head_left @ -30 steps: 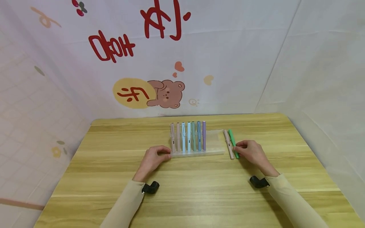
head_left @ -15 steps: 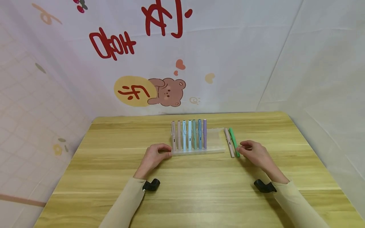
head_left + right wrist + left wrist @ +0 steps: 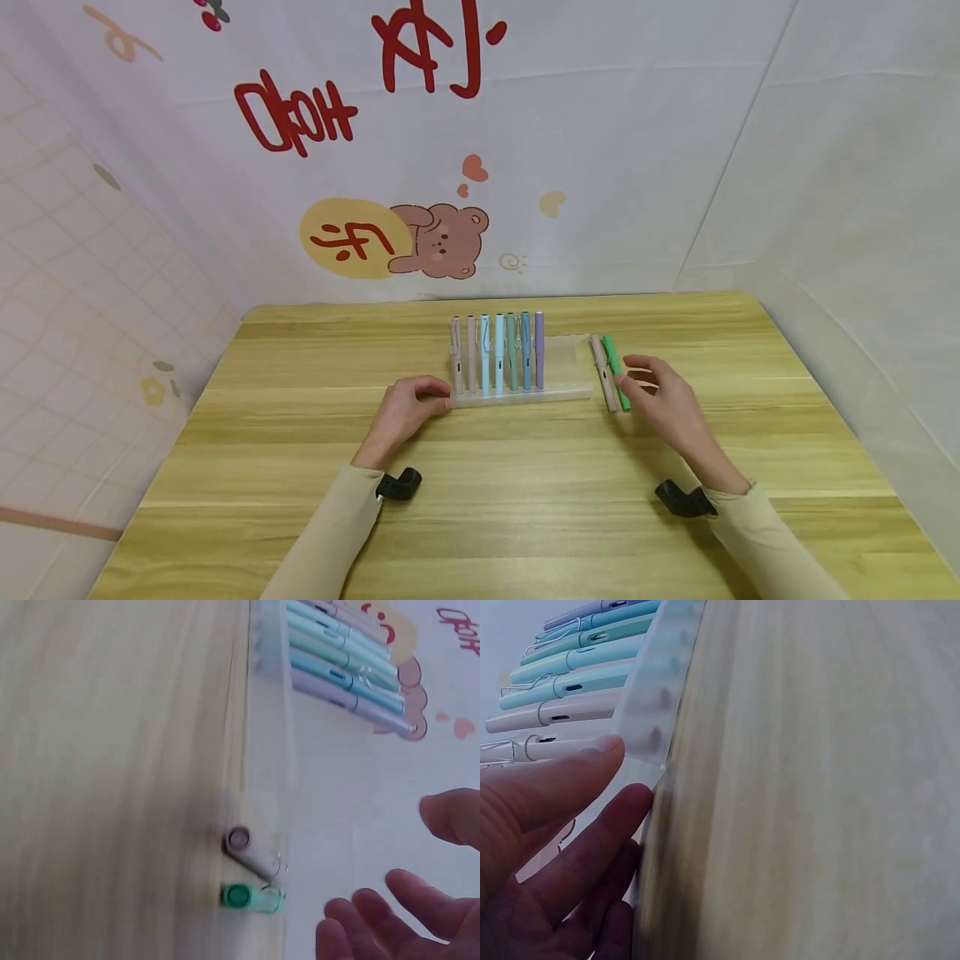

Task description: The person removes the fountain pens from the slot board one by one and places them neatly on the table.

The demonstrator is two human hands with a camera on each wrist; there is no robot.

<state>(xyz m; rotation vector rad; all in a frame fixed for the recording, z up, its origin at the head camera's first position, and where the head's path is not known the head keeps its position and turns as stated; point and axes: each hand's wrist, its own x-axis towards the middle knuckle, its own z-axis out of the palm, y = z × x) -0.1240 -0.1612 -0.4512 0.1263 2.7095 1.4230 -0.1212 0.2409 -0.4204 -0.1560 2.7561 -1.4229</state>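
Note:
A clear pen holder [image 3: 558,395] stands on the wooden table with a row of several capped pens upright in its left part, from a mauve pen [image 3: 457,358] to a purple pen [image 3: 539,350]. My left hand [image 3: 405,414] pinches the holder's left corner between thumb and index finger; the left wrist view shows the holder's end [image 3: 641,739] at those fingertips. To the right of the holder lie a taupe pen [image 3: 604,379] and a bright green pen [image 3: 616,369], side by side. Over the green one hovers my right hand [image 3: 667,404], thumb and fingers apart, holding nothing.
Behind the table [image 3: 525,483] hangs a white cloth backdrop [image 3: 615,125] printed with a bear and red characters. Similar cloth closes off both sides. A black wrist camera [image 3: 399,484] sits on the left wrist, another black camera [image 3: 684,500] on the right.
My right hand's fingertips were at the green pen; they drew back right, then came over it with thumb and fingers spread wider. The left hand keeps its place on the holder.

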